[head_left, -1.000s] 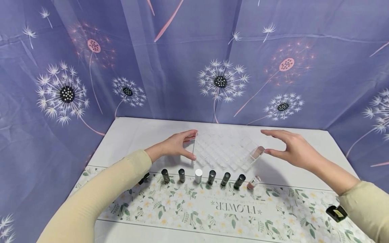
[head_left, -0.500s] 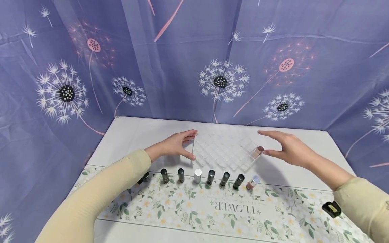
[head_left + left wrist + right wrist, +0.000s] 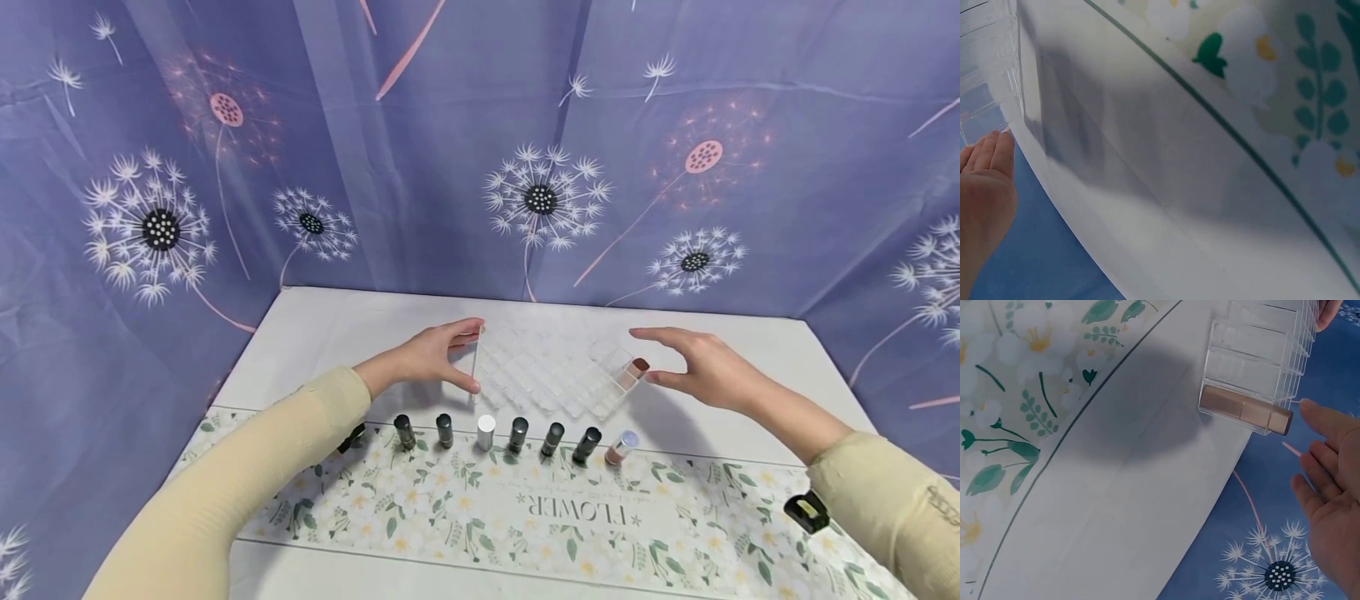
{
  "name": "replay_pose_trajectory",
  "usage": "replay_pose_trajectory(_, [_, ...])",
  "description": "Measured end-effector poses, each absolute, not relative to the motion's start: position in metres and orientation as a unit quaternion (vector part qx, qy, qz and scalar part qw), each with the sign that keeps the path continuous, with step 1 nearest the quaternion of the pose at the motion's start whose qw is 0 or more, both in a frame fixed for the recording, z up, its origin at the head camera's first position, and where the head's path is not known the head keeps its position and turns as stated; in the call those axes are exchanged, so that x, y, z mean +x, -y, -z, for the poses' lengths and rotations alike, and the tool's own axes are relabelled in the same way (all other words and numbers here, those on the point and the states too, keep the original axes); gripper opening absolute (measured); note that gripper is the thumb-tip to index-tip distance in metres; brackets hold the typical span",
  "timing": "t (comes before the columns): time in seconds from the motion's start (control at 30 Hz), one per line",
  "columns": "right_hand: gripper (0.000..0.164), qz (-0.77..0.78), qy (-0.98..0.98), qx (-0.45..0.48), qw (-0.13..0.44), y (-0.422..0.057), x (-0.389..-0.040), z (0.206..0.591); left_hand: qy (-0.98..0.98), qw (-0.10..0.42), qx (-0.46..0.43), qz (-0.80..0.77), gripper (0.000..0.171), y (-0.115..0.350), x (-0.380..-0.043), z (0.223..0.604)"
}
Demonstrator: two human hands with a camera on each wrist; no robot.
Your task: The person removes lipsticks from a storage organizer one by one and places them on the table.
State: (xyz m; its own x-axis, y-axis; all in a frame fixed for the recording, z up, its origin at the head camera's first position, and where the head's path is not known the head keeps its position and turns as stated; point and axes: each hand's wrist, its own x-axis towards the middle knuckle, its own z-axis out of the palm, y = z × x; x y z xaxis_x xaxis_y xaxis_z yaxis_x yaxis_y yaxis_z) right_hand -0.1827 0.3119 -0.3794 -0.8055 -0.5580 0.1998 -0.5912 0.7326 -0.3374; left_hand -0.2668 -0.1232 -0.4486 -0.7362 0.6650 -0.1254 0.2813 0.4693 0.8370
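A clear plastic lipstick organizer (image 3: 536,367) with slanted compartments stands on the white tabletop. My left hand (image 3: 431,357) is at its left end, thumb on the side nearer me and fingers by the far corner; in the left wrist view the fingers lie straight against the plastic. One brownish-pink lipstick tube (image 3: 1246,410) lies in the compartment at the right end, its end jutting out. Beside it my right hand (image 3: 712,367) is spread, holding nothing, with the thumb tip close to the tube's end. The thumb stands slightly apart from the tube in the right wrist view.
In front of the organizer runs a row of upright lipsticks: several black ones (image 3: 517,435), one silver-white (image 3: 486,433) and one pink with a clear cap (image 3: 621,448). They stand along a floral runner (image 3: 450,508). A purple dandelion curtain (image 3: 450,167) closes off the back and sides.
My right hand has drifted a little left, toward the organizer's right end. My left hand keeps its place at the left end. The whole head view has shifted slightly.
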Motion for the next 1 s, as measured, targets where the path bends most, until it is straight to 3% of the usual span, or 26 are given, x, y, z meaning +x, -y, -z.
replay_pose_trajectory(0.5, [0.061, -0.212, 0.933, 0.292, 0.009, -0.314, -0.186, 0.388, -0.830, 0.226, 0.288, -0.421, 0.118, 0.122, -0.267, 0.445])
replay_pose_trajectory(1.0, [0.051, -0.231, 0.923, 0.305, 0.046, -0.313, -0.188, 0.398, -0.832, 0.224, 0.289, -0.418, 0.117, 0.122, -0.265, 0.445])
